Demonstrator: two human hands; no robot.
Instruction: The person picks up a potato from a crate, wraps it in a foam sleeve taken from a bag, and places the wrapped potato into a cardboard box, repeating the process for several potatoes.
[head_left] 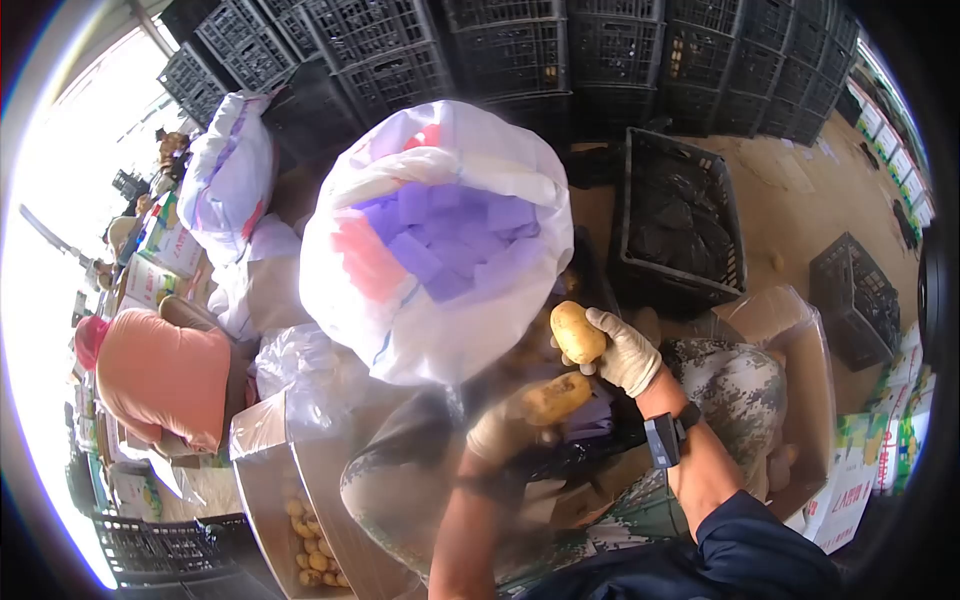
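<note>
In a pale work glove, my right hand (628, 356) grips a yellow potato (578, 333) in front of my knees. A second, longer potato (557, 398) is in my gloved left hand (502, 430), a little lower and to the left; that hand is partly blurred. Just beyond both hands stands a big white woven sack (440, 340), its rim rolled back. Purple blocks or folded pieces (455, 240) fill it. Between my legs, beneath the potatoes, some purple pieces (592, 418) lie on black plastic.
Left of me, an open carton (265, 450) holds several potatoes (315, 545). Another carton (810, 400) stands at my right. A black crate (735, 235) with black plastic is ahead right. Stacked black crates (510, 50) line the back. A person in a pink top (165, 380) bends over at left.
</note>
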